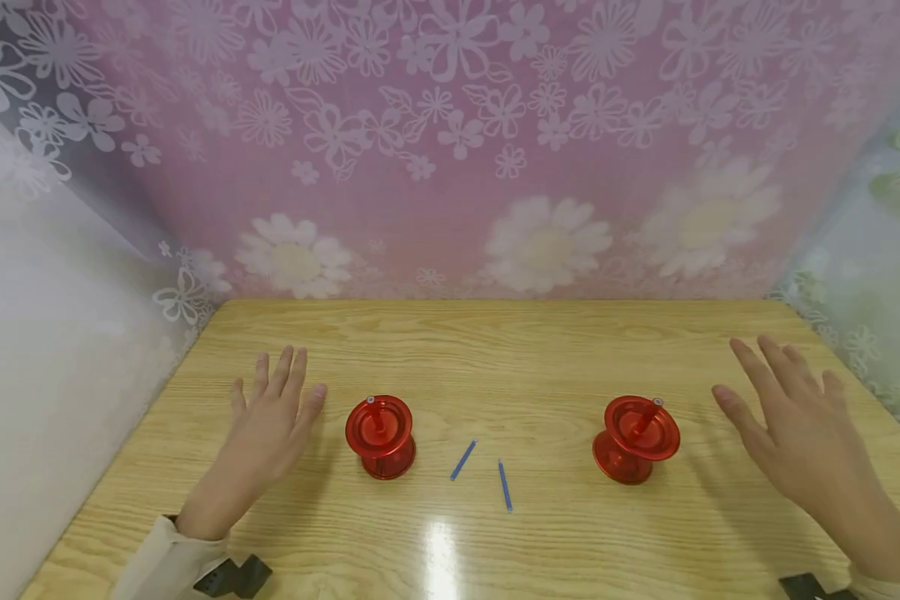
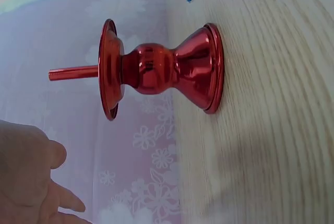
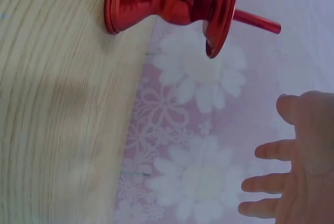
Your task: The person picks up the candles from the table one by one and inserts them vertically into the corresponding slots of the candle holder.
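Observation:
Two shiny red candlesticks stand upright on the wooden table, each with a flared foot, a wide dish and a thin tube rising from it. My left hand (image 1: 270,425) is held with fingers spread, just left of the left candlestick (image 1: 380,427), apart from it. To the right of the right candlestick (image 1: 641,429) is my right hand (image 1: 802,429), fingers extended and holding nothing. Between the candlesticks lie two thin blue sticks, one slanted stick (image 1: 463,460) and one nearer stick (image 1: 505,485). The left wrist view shows the left candlestick's bulbous stem (image 2: 151,68) from the side.
The light wood table (image 1: 450,350) ends at a pink flowered backdrop (image 1: 420,192). Pale patterned side panels rise at the left (image 1: 60,333) and right (image 1: 892,275) of the table.

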A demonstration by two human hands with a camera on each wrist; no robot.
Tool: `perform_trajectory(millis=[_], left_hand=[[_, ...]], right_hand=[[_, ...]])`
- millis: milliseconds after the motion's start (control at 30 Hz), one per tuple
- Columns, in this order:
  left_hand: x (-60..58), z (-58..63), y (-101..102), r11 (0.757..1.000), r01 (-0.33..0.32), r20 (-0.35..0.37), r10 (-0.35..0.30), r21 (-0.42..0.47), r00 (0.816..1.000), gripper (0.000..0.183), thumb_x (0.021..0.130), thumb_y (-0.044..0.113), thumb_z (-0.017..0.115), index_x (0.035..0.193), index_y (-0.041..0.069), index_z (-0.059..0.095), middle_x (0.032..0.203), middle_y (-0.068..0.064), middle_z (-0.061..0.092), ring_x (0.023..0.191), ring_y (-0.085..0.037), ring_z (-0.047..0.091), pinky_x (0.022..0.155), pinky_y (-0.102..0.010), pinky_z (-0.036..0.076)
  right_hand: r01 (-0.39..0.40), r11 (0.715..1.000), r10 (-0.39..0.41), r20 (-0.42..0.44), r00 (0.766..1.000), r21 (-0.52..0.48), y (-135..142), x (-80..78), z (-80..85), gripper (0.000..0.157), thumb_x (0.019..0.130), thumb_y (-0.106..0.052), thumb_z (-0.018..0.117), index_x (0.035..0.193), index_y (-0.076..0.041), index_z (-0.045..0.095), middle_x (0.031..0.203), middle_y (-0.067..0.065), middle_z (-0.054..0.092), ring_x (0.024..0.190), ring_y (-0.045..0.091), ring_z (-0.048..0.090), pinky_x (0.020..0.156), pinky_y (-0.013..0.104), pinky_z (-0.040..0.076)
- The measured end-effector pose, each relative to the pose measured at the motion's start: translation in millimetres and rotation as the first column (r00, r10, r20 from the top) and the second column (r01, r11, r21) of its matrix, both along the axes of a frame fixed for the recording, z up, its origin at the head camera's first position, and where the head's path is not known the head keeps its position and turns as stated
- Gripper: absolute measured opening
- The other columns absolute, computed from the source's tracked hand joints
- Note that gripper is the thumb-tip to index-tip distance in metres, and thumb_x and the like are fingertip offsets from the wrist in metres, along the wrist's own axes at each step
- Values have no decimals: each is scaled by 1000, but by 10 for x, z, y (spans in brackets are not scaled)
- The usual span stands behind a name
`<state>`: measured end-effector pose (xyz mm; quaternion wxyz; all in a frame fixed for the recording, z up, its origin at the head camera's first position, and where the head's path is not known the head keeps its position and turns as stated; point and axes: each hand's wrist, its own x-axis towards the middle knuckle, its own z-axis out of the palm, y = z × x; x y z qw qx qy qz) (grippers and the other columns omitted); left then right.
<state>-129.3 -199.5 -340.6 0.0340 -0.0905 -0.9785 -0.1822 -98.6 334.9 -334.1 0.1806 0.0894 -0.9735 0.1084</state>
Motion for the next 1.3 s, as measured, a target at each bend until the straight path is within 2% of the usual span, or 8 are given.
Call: perform_trajectory(millis=[133, 267, 367, 533, 633, 933, 1133, 1300], left_hand=[[-30, -2, 64, 999, 43, -17, -43, 21, 999, 70, 106, 43, 23, 150, -9, 11, 157, -28, 8, 143, -46, -7, 110, -65, 0], [-72, -4, 131, 998, 54, -10, -54, 22, 999, 72, 106, 43, 22, 148, -13, 8, 156, -30, 3, 144, -44, -9, 112, -61, 4], [-104, -12, 176, 999, 54, -3, -54, 4, 999, 72, 106, 42, 22, 147, -15, 8, 156, -31, 2, 144, -44, -9, 112, -60, 6], [-132, -40, 223, 999, 47, 10, -47, -25, 999, 71, 106, 41, 20, 147, -16, 9, 155, -32, 1, 143, -45, -9, 112, -61, 5], [-136, -63, 248, 999, 29, 15, -28, -29, 999, 71, 106, 41, 20, 147, -16, 9, 155, -32, 0, 143, -45, -9, 113, -60, 4], [-138, -86, 315, 998, -2, 8, 2, -64, 1000, 72, 106, 42, 22, 146, -17, 12, 155, -32, 3, 144, -43, -10, 112, -61, -4], [-151, -92, 330, 997, -7, 14, 8, -75, 1000, 73, 106, 43, 22, 147, -17, 11, 156, -31, 2, 144, -43, -11, 111, -60, -7], [-160, -90, 362, 997, 0, 29, 2, -79, 1000, 74, 105, 44, 20, 147, -16, 11, 156, -30, 0, 144, -42, -12, 111, -60, -9]], right_hand=[[-10, 1000, 10, -4, 1000, -29, -81, 35, 46, 65, 103, -34, 45, 150, 5, 23, 146, 37, 26, 140, 51, 10, 109, 65, -3], [-24, 999, 22, -37, 999, -46, -246, 74, 123, 61, 101, -33, 50, 135, 16, 35, 137, 38, 35, 131, 54, 26, 112, 61, 4], [-56, 998, 50, -120, 991, -43, -426, 109, 182, 52, 99, -30, 55, 118, 17, 46, 126, 36, 44, 117, 54, 37, 107, 60, 20], [-163, 986, 145, -319, 937, -30, -732, 84, 253, 46, 98, -34, 52, 98, 11, 54, 105, 28, 55, 101, 47, 47, 86, 54, 38], [-188, 982, 170, -367, 915, -16, -879, 52, 269, 51, 100, -41, 44, 93, 8, 55, 95, 23, 57, 93, 44, 51, 80, 53, 41], [-195, 980, 195, -392, 899, 41, -1221, 35, 296, 59, 104, -45, 23, 80, 2, 48, 72, 11, 44, 63, 31, 40, 59, 39, 31], [-233, 969, 246, -336, 909, 79, -1496, 57, 269, 55, 105, -42, 20, 78, -3, 48, 69, 3, 39, 59, 20, 34, 55, 32, 28], [-231, 962, 264, -287, 921, 142, -1791, 41, 94, 48, 103, -38, 20, 74, -6, 41, 68, 1, 31, 60, 18, 29, 56, 29, 26]])
